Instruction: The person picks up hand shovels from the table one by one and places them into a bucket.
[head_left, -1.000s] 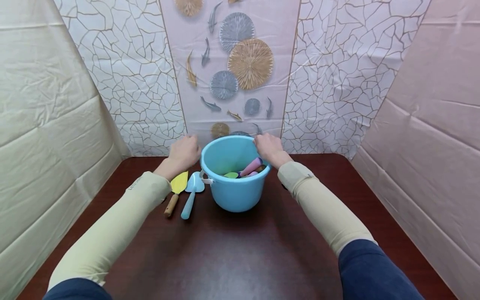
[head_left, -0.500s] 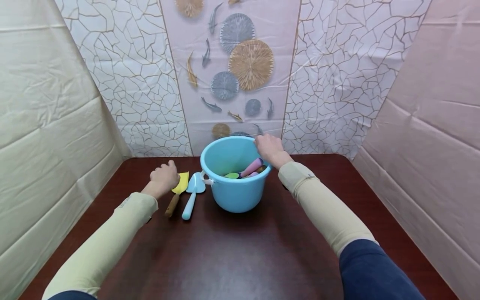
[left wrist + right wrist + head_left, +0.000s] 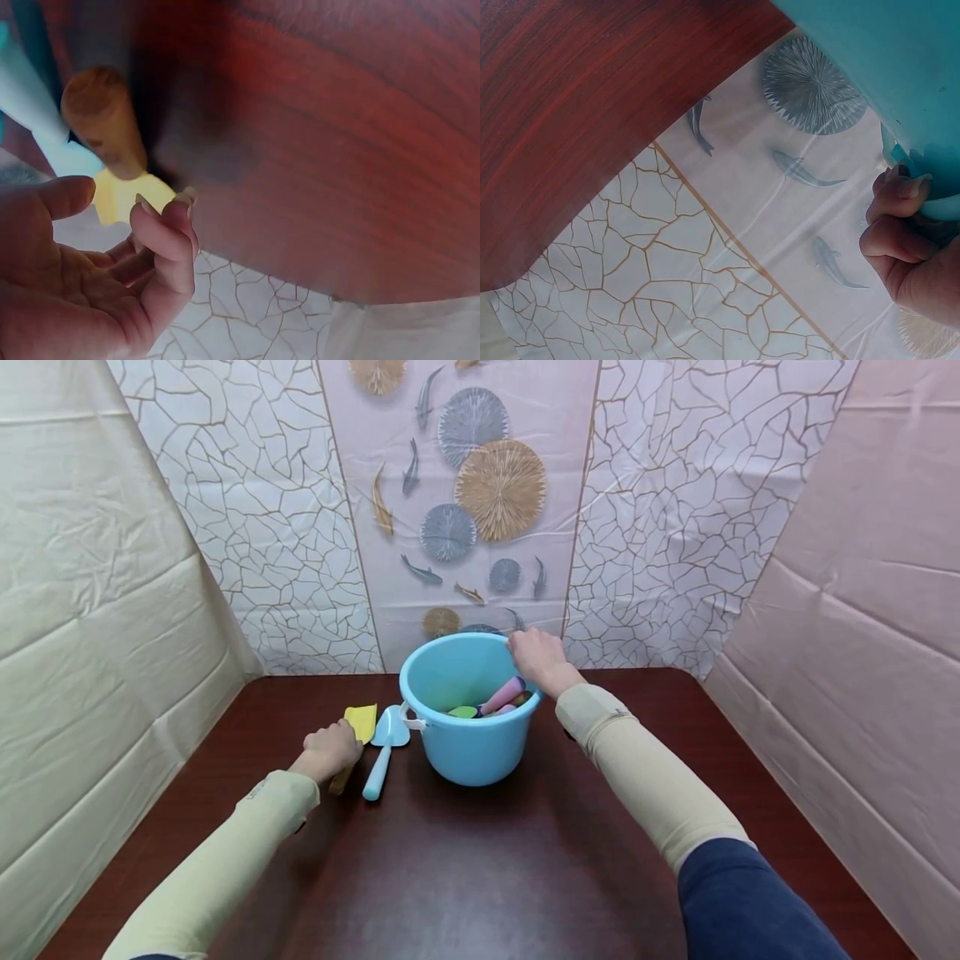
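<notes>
A yellow trowel (image 3: 362, 722) lies on the bench (image 3: 480, 877), its wooden handle (image 3: 105, 124) beneath the left-hand grip (image 3: 327, 752), thumb and fingers apart, beside a blue trowel (image 3: 381, 764) and, farther right, a blue bucket (image 3: 474, 756) clamped at its edge by the right-hand grip (image 3: 537, 657).

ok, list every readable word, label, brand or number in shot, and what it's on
Readable text: none.
Left cuff: faint lettering, too small to read.
Blue bucket, yellow trowel, light blue trowel: no lettering I can make out.
Backdrop: printed pattern, no words seen.
</notes>
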A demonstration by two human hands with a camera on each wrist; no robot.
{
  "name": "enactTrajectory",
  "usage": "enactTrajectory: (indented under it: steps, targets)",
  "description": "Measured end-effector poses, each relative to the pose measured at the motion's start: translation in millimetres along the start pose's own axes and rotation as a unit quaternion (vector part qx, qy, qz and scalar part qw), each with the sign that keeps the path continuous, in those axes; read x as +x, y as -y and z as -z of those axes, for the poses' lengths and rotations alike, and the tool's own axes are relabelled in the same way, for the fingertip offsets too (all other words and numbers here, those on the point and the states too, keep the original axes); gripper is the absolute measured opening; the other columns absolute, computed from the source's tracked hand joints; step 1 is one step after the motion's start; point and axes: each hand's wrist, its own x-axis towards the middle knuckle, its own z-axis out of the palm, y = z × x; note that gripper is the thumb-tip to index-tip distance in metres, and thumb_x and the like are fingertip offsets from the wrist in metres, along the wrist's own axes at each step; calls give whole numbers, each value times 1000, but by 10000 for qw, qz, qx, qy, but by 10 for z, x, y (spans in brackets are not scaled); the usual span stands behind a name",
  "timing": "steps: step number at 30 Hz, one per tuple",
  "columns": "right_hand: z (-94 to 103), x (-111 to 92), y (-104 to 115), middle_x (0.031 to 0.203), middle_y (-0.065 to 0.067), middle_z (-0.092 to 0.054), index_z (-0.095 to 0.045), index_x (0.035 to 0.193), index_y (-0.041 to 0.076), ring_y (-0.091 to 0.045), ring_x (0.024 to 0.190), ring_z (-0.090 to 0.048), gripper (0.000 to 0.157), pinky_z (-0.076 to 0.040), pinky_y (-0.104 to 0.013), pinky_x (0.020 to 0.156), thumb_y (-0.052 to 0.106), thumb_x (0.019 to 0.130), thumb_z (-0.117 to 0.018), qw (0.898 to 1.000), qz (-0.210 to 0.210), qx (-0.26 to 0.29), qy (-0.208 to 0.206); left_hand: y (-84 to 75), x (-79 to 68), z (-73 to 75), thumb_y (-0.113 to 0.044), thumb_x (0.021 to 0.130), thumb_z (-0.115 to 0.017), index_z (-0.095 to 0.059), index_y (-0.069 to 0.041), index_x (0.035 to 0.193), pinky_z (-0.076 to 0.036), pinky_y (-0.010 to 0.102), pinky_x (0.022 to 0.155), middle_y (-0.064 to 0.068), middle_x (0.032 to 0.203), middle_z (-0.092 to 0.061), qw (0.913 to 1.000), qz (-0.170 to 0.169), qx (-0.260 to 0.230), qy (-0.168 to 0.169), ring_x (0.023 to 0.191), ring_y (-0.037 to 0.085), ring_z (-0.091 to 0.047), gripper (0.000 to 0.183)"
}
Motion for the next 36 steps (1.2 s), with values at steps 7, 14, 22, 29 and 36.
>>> enactTrajectory:
  steps: [7,14,22,29,36]
  targets:
    - [-5,5,4,66,-3,-41,-44,69,13,-21,65,-48,37,-45,-37,59,24,104,-39,10000,-26,-5,16,24,-7,-98,-26,93,-49,-59,-4,81,-50,44,74,14,86,-59,9994,-39,43,348,78,29,-60,27]
    - [-16,-5,7,68,-4,-44,-47,71,12,-22,68,-51,35,-47,-39,62,23,104,-39,10000,-31,27,11,-9,-3,-130,-21,92,-52,-65,0,95,-51,47,74,17,91,-63,9991,-210,267,248,78,30,-61,25]
    - [-25,7,2,68,-3,-46,-50,73,13,-21,67,-52,35,-48,-39,61,23,104,-39,10000,-30,-54,-65,9,12,-162,-25,94,-52,-64,-3,85,-52,46,69,17,87,-64,9992,-299,266,29,73,30,-62,27]
    - [-34,5,-6,71,-5,-51,-54,77,11,-22,69,-54,33,-49,-40,62,23,104,-39,9999,-29,-50,-106,39,4,-163,-26,95,-52,-60,-8,71,-52,44,63,8,62,-61,9985,-453,263,-187,61,25,-60,32]
    - [-20,-7,-10,70,-4,-49,-54,78,11,-21,68,-52,32,-47,-37,60,23,104,-39,10000,-27,-43,-54,62,8,-154,-27,96,-51,-60,-9,68,-50,40,59,4,51,-60,9990,-410,143,-130,52,21,-58,35]
